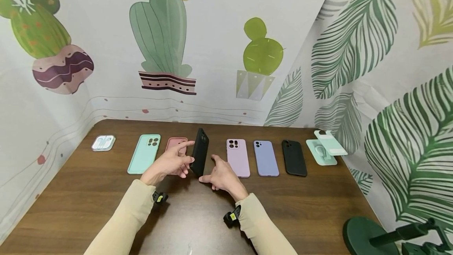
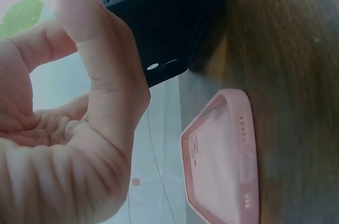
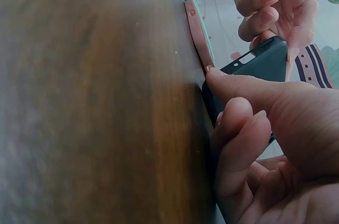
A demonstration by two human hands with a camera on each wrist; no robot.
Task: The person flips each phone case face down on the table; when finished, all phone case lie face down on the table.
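A black phone case [image 1: 200, 153] stands tilted up on a long edge at mid-table, its camera end away from me. My left hand [image 1: 172, 162] pinches it from the left, index finger and thumb at its upper edge. In the left wrist view, the hollow inner side of the black case [image 2: 164, 28] shows, with port cutouts along its end. My right hand [image 1: 223, 176] is low on the right of the case. Its thumb reaches the near bottom corner, while the index finger points forward beside the case. A pink phone case [image 2: 222, 155] lies just left, partly hidden by my left hand.
Left of the pink case lie a mint phone case [image 1: 144, 154] and boxed white earphones [image 1: 103, 143]. To the right are a lilac case [image 1: 238, 158], a periwinkle case [image 1: 266, 158], another black case [image 1: 294, 158] and a mint stand [image 1: 326, 147]. A dark green lamp base [image 1: 366, 236] stands near right.
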